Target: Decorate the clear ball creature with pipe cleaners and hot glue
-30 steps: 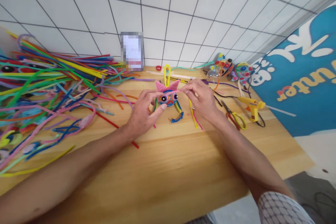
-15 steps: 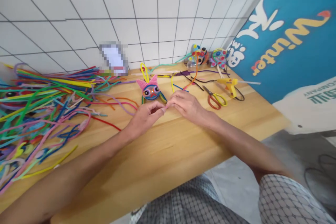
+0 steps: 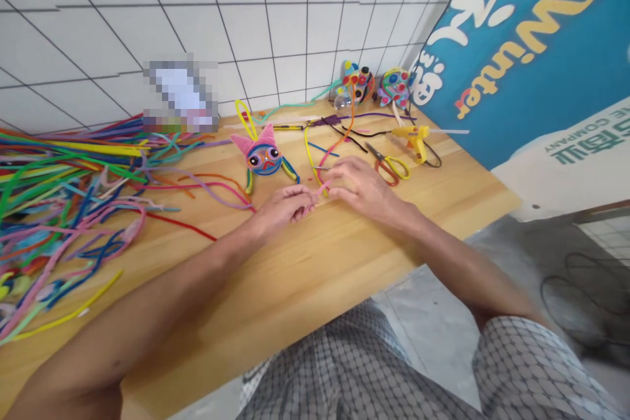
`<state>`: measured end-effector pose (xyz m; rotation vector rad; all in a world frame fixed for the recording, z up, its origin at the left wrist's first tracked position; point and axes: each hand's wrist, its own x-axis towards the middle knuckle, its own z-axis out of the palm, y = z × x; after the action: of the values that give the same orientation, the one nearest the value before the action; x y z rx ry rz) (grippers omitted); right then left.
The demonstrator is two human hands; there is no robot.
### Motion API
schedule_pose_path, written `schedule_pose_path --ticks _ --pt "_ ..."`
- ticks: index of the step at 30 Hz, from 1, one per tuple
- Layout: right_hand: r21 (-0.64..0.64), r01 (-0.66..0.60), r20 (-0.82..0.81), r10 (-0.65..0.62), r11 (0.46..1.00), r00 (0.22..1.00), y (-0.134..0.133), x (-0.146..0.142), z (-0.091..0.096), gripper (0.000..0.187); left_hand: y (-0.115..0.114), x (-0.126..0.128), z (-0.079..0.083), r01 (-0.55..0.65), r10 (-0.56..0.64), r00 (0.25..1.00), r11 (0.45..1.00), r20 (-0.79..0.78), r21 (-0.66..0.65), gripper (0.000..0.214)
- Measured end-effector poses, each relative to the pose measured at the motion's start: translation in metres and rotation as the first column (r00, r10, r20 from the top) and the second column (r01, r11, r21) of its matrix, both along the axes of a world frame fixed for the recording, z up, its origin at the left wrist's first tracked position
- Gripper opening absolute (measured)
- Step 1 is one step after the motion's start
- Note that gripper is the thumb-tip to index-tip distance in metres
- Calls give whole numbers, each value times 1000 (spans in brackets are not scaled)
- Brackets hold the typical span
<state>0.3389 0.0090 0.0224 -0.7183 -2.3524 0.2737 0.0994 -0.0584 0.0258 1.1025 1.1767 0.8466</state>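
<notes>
A short piece of pink pipe cleaner (image 3: 322, 189) stretches between my two hands, low over the wooden table. My left hand (image 3: 288, 205) is closed, pinching one end between thumb and forefinger. The other end reaches the thumb and curved fingers of my right hand (image 3: 361, 191), which holds it loosely. Just beyond my left hand sits a round owl-like figure (image 3: 264, 159) with pink pointed ears, large eyes, a yellow loop on top and blue-and-yellow limbs. Yellow and pink-orange pipe cleaners lie behind my right hand, partly covered by it.
Scissors (image 3: 388, 167) and a yellow glue gun (image 3: 413, 141) lie right of my right hand. Two decorated balls stand at the back, one of them here (image 3: 395, 86). Heaped pipe cleaners (image 3: 63, 203) cover the table's left side. A blurred-out device (image 3: 182, 95) leans on the tiled wall.
My hands, which were together at the fingertips, have drawn slightly apart, and the pink pipe cleaner now shows between them. The whole view has shifted, so the table items appear further left and higher.
</notes>
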Motion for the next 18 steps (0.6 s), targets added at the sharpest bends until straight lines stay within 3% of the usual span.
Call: schedule_pose_path --ticks 3,5,7,9,12,15,18 --pt "-41 340 76 -336 940 939 19 38 -2 23 1 0 -4 -43 43 998 999 45 7 26" --pt "-39 556 223 -536 830 815 34 64 -4 25 1 0 -9 -53 52 995 999 91 4 27" --pt "-25 699 354 -648 715 675 44 81 -6 29 0 1 -14 -48 50 989 999 138 -16 28" --pt "-5 767 441 -686 642 578 49 87 -10 32 -1 2 -17 -35 42 984 999 173 -42 29" --pt "21 780 518 -674 625 526 49 84 -14 35 -4 3 -17 -55 70 974 996 214 -73 30" --pt "-19 779 561 -638 627 528 51 81 -16 42 -4 3 -14 -90 108 963 992 249 -84 28" --pt "-149 767 503 -620 624 602 56 86 -15 46 -5 2 -12 -102 121 954 992 274 -80 27"
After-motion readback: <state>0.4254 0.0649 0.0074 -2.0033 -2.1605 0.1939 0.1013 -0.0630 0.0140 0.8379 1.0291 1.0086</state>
